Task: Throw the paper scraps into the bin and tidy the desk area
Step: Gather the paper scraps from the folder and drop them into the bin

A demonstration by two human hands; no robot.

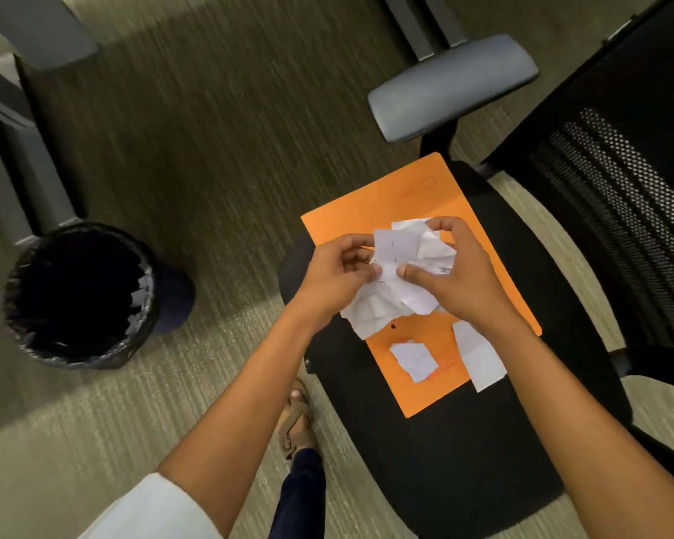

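Note:
A bunch of crumpled white paper scraps [399, 274] is held between both hands above an orange folder [386, 212] that lies on a black office chair seat [456, 453]. My left hand [337, 276] pinches the bunch from the left and my right hand [458, 274] grips it from the right. Two loose scraps stay on the folder: a small one [413, 360] and a longer strip [479, 355] at its right edge. A round bin [80, 295] lined with a black bag stands on the carpet to the left, its inside dark.
The chair's mesh backrest [615, 212] rises at the right, with a grey armrest [450, 87] behind the folder. Grey desk legs [28, 165] stand at the far left behind the bin. My sandalled foot [296, 422] is on the carpet beside the chair.

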